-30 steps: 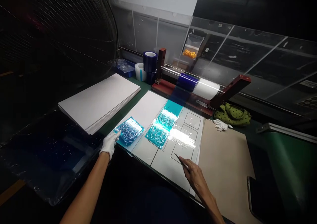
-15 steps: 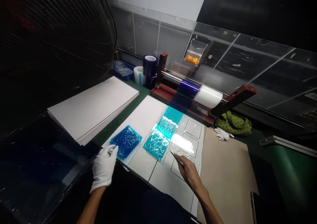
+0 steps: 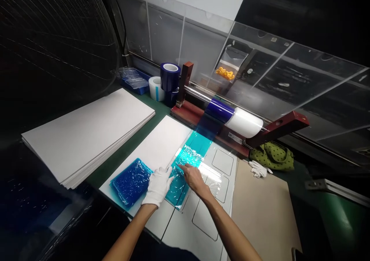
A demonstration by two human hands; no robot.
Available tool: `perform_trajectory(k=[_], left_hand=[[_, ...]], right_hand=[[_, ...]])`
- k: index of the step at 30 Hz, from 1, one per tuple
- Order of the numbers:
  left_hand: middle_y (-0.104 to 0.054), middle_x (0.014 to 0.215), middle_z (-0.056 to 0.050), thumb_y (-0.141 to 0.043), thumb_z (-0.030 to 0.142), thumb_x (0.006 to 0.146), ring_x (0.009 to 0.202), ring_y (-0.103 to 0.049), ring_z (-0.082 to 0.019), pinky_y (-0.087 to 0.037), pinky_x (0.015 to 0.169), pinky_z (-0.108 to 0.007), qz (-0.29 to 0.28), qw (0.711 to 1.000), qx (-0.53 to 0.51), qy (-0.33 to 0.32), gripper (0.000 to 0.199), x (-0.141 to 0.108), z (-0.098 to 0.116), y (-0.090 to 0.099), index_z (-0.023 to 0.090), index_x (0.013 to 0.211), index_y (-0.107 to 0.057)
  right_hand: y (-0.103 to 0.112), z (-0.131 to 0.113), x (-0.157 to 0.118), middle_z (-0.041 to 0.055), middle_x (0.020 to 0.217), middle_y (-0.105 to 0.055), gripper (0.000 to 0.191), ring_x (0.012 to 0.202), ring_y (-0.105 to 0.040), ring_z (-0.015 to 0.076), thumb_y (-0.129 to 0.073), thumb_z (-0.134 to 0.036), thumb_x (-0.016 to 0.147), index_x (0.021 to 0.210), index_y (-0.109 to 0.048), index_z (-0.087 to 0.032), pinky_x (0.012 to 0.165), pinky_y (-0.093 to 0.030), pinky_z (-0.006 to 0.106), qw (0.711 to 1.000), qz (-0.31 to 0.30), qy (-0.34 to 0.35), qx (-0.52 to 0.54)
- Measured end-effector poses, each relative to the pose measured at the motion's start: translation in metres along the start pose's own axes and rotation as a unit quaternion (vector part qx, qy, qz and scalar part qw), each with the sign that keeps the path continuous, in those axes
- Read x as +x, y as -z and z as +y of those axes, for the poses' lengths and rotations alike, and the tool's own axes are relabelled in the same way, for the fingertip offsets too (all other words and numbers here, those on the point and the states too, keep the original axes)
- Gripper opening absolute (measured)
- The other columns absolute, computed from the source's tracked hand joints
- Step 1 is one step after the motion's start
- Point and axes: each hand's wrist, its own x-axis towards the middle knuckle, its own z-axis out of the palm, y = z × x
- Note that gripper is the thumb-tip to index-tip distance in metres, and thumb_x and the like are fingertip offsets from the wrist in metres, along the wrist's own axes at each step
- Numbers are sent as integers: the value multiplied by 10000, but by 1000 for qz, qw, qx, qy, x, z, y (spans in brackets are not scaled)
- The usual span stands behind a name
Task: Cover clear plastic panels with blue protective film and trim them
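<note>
Gloved left fingers [image 3: 165, 175], loosely together, rest between wrinkled blue film [image 3: 130, 183] and teal film [image 3: 179, 188]. Bare right fingers [image 3: 185, 168], extended and open, press on the teal film, gripping nothing.

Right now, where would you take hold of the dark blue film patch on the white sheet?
Probably at its near corner, pinched from the person's side by the gloved left hand, which is just beside it. The dark blue film patch lies flat and thin on the white sheet, so an edge looks like the best hold.
</note>
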Motion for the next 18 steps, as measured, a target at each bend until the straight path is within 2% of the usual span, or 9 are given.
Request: perform_trajectory(k=[5, 9, 13, 18], left_hand=[[-573, 1002, -141, -376, 426, 901, 875, -530, -273, -416, 717, -366, -25, 999, 22, 0, 462, 2, -1, -2, 258, 1316, -491], [-565, 1004, -141, -344, 436, 909, 890, -524, -277, -418, 724, -370, -34, 999, 22, -3, 468, 3, -1, -2, 262, 1321, -483], [-558, 995, -140, -325, 432, 911, 878, -516, -277, -417, 714, -370, -34, 999, 16, -3, 482, 2, -2, -2, 272, 1348, -449], [-558, 1008, -138, -341, 422, 907, 900, -495, -269, -409, 754, -373, -24, 1000, -14, -7, 467, 1, -4, -2, 270, 1328, -476]], right_hand=[[0, -2, 18, 61, 995, -632, 432, 755, -615, 182, -294, -135, 922, 1237, -548, -286, 613, -362, 255, 999, -34, 14, 0], [-1, 3, 21, 59, 1002, -627, 411, 774, -617, 183, -291, -160, 936, 1238, -541, -286, 629, -376, 256, 998, -58, 17, 0], [0, 13, 8, 61, 993, -633, 428, 788, -621, 178, -283, -141, 935, 1242, -544, -285, 631, -381, 253, 997, -72, 11, 1], [2, 30, -27, 94, 1039, -638, 442, 842, -628, 210, -264, -147, 940, 1233, -569, -272, 659, -398, 278, 997, -80, -7, 7]])
